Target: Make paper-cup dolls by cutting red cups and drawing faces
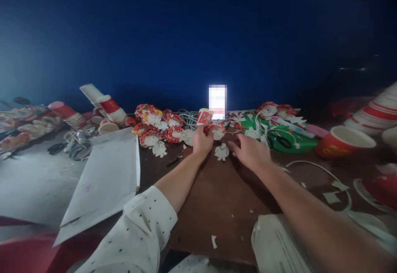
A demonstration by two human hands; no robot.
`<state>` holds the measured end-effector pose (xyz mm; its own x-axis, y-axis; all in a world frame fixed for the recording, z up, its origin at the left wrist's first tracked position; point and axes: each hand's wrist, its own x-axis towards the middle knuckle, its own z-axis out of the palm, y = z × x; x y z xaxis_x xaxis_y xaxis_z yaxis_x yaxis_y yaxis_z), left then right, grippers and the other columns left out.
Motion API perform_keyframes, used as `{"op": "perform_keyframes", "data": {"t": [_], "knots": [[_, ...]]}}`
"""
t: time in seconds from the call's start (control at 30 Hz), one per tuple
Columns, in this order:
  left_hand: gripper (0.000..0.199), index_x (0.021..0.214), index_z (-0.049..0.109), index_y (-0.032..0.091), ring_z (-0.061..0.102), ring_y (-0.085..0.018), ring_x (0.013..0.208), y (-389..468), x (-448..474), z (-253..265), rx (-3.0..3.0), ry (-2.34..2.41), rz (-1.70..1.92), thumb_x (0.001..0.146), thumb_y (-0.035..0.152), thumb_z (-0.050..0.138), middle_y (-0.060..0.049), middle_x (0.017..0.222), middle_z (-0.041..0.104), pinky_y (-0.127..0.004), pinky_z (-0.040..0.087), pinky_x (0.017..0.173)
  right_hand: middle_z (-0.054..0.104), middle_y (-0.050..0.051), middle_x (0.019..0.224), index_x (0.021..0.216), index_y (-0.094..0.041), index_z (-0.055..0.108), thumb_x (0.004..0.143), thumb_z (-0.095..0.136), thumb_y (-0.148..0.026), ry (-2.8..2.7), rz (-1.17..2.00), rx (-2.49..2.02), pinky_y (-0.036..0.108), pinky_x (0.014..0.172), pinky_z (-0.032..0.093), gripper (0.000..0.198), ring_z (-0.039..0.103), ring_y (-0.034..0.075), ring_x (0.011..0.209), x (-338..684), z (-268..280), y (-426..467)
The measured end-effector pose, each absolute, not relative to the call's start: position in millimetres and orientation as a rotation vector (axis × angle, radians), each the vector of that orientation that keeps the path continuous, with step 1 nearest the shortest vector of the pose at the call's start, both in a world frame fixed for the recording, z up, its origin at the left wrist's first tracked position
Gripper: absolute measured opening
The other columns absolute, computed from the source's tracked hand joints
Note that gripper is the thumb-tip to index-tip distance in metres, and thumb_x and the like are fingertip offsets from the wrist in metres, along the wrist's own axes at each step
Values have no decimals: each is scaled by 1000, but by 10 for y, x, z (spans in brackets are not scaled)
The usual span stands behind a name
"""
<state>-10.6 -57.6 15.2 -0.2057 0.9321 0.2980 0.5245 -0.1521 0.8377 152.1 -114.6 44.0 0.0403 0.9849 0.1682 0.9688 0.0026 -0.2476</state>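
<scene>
My left hand is closed at the edge of a red-ruffled paper figure with a pale face, its fingertips partly hidden behind it. Just below the figure, a white leaf-shaped paper cutout lies on the brown table. To the right of that cutout is my right hand, palm down, fingers loosely bent and apart, with nothing visible in them. A red and white paper cup rises right behind my left hand. Beside the cup, a lit screen, blurred out, stands upright.
More ruffled paper figures are heaped at left centre. Cup stacks lean farther left, beside a white board. At right are a green sheet with scissors, a large red cup and a white cable. Paper scraps lie about.
</scene>
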Motion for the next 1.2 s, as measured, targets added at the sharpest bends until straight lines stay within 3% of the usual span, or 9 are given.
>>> {"op": "perform_keyframes", "data": {"t": [0.17, 0.4, 0.7, 0.8, 1.0, 1.2], "knots": [[28, 105, 63, 16, 63, -20, 93, -626, -36, 142, 1674, 1661, 1270, 78, 17, 55, -10, 103, 69, -30, 47, 86, 68, 14, 96, 99, -21, 61, 81, 53, -58, -2136, 71, -2095, 40, 68, 46, 43, 66, 32, 85, 1374, 406, -1179], [28, 105, 62, 15, 63, -21, 93, -614, -40, 137, 1616, 1645, 1281, 77, 19, 56, -11, 102, 69, -31, 48, 86, 69, 9, 105, 104, -24, 57, 81, 56, -42, -2040, 396, -2046, 38, 73, 46, 29, 64, 31, 98, 1404, 318, -1050], [27, 104, 61, 14, 63, -19, 92, -572, -49, 107, 1576, 1527, 1413, 78, 17, 55, -12, 101, 68, -31, 48, 86, 70, 9, 105, 101, -20, 65, 82, 49, -27, -2070, 516, -1829, 34, 84, 45, 26, 64, 26, 100, 1482, 204, -951], [28, 104, 61, 13, 63, -18, 90, -576, -52, 111, 1549, 1476, 1474, 77, 16, 55, -12, 101, 68, -31, 49, 85, 72, 8, 100, 93, -19, 68, 80, 50, -25, -2005, 501, -1769, 31, 83, 45, 23, 65, 23, 95, 1494, 256, -946], [26, 102, 60, 12, 63, -19, 93, -540, -48, 107, 1473, 1441, 1535, 77, 15, 57, -11, 101, 67, -34, 48, 89, 71, 2, 76, 76, -22, 67, 77, 52, -37, -1823, 611, -1665, 29, 68, 46, 21, 66, 20, 73, 1511, 289, -985], [29, 105, 58, 13, 64, -18, 93, -474, -28, 65, 1362, 1312, 1591, 76, 13, 59, -11, 103, 66, -32, 49, 87, 68, 1, 66, 75, -20, 60, 71, 59, -32, -1528, 804, -1571, 28, 56, 47, 12, 64, 18, 58, 1410, 271, -1015]]}}
